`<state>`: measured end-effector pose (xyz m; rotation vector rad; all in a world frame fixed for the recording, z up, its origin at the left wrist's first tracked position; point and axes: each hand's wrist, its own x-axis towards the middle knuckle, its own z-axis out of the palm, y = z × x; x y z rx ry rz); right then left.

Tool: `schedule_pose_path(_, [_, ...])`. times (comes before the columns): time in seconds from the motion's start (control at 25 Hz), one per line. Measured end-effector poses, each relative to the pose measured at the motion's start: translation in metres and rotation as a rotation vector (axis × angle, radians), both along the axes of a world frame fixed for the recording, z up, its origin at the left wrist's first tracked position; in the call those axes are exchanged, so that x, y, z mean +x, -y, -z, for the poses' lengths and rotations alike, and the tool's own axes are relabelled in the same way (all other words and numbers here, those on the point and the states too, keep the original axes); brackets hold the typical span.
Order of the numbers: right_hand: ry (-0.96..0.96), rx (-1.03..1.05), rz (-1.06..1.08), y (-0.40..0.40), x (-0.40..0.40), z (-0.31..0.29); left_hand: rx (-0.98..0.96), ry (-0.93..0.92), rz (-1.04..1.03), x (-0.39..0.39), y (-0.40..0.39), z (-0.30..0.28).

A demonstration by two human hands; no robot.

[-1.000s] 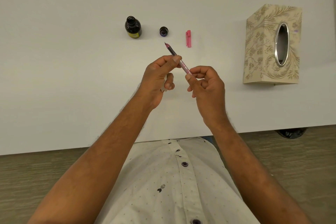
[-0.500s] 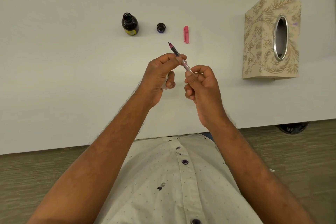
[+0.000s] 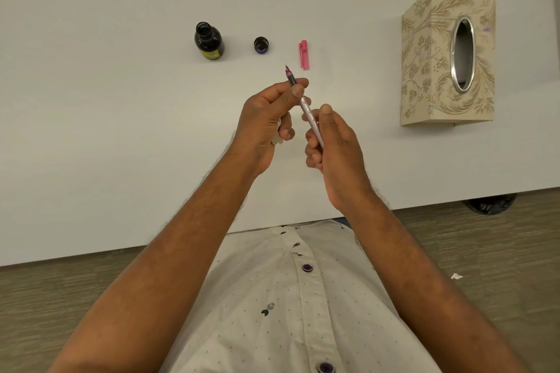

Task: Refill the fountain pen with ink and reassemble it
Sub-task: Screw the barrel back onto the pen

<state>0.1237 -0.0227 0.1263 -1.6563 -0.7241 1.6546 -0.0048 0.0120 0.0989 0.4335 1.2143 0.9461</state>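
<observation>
On the white tabletop (image 3: 91, 130) I see an open ink bottle (image 3: 208, 41), its lid (image 3: 261, 45) and a pink pen cap (image 3: 304, 54). My left hand (image 3: 266, 121) pinches the pen (image 3: 303, 103) near the nib; my right hand (image 3: 336, 145) is closed round its barrel, above the tabletop.

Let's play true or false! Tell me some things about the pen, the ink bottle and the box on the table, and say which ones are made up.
1. Both hands hold the fountain pen. True: the left hand pinches it near the nib, the right hand grips the barrel.
2. The pink pen cap is on the pen. False: it lies on the table.
3. The ink bottle is open. True: its lid sits beside it.
4. The tissue box stands left of the bottle. False: it is far to the right.
</observation>
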Motion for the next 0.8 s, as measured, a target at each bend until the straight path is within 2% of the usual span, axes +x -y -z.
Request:
schedule_pose_path(0.24, [0.084, 0.081, 0.023, -0.001, 0.001, 0.002, -0.052, 0.028, -0.048, 0.0, 0.001, 0.002])
schedule_pose_path(0.36, [0.093, 0.042, 0.031, -0.003, 0.003, 0.001, -0.061, 0.081, -0.031, -0.002, 0.001, 0.001])
schedule_pose_path(0.56, [0.111, -0.016, -0.011, -0.002, 0.002, 0.007, -0.047, 0.044, -0.003, -0.003, -0.001, 0.001])
schedule_pose_path(0.8, [0.131, 0.133, 0.006, 0.003, 0.003, 0.012, -0.075, 0.024, -0.049, -0.004, 0.001, 0.002])
